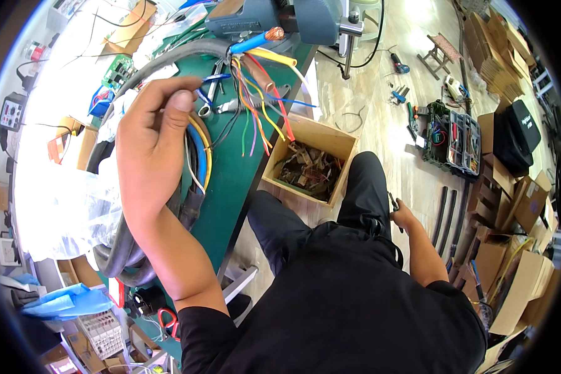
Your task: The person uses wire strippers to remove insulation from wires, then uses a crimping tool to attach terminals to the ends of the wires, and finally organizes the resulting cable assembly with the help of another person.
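My left hand [153,128] is raised over the bench's left part, fingers curled and thumb close to the index finger. Whatever it pinches is hidden; a small blue piece [215,78] shows just past the fingertip. Beside it, a thick black cable [174,53] ends in fanned-out wires, including a thick blue wire [250,43] with bare copper strands, a yellow wire [274,57] and a red wire [279,111]. A coil of the cable lies under my left forearm. Low by my right thigh, my right hand [404,216] is closed round a small dark hand tool [393,202], mostly covered.
A wooden box [334,196] of scraps stands between my knees and the green bench [230,181]. A grey-blue machine [249,20] sits at the bench's far end. On the floor at right are an open toolbox [450,140], a small stool [441,55] and cardboard boxes [523,293].
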Available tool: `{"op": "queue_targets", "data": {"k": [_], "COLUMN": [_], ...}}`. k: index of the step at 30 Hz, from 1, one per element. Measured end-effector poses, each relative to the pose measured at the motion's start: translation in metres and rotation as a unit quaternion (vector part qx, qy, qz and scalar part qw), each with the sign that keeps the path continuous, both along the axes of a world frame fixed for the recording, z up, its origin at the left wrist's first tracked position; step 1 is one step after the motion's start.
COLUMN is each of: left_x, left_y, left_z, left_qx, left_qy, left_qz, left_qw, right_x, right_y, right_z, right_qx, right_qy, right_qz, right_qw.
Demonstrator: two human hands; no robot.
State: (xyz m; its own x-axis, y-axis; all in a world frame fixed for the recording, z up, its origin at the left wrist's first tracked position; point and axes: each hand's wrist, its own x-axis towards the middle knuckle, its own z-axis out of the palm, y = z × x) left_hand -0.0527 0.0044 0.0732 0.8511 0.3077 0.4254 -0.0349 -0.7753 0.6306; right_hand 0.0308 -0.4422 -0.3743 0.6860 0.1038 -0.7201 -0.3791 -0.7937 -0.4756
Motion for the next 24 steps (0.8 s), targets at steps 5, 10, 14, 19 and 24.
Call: {"op": "queue_targets", "data": {"k": [5, 10, 14, 19, 24], "left_x": [-0.032, -0.032, -0.017, 0.020, 0.046], "left_y": [-0.001, -0.005, -0.018, -0.015, -0.008], "left_z": [-0.022, -0.029, -0.023, -0.030, -0.040], "left_qx": [-0.041, -0.060, 0.058, 0.336, 0.502], "left_qy": [0.081, 0.105, 0.081, 0.030, 0.003], "left_qz": [0.122, 0.097, 0.041, -0.127, -0.176], "left_qw": [0.988, 0.988, 0.994, 0.933, 0.847], "right_x": [-0.009, -0.006, 0.003, 0.016, 0.013], "right_y": [-0.008, -0.031, -0.027, 0.001, 0.000], "right_z": [0.018, -0.013, -0.016, 0.017, 0.009], "right_qx": [-0.037, -0.042, -0.020, 0.008, 0.006], "right_qy": [0.023, -0.057, -0.086, -0.061, -0.081], "right_qz": [-0.008, -0.039, -0.054, -0.051, -0.046], "right_qw": [0.999, 0.997, 0.995, 0.997, 0.996]}}
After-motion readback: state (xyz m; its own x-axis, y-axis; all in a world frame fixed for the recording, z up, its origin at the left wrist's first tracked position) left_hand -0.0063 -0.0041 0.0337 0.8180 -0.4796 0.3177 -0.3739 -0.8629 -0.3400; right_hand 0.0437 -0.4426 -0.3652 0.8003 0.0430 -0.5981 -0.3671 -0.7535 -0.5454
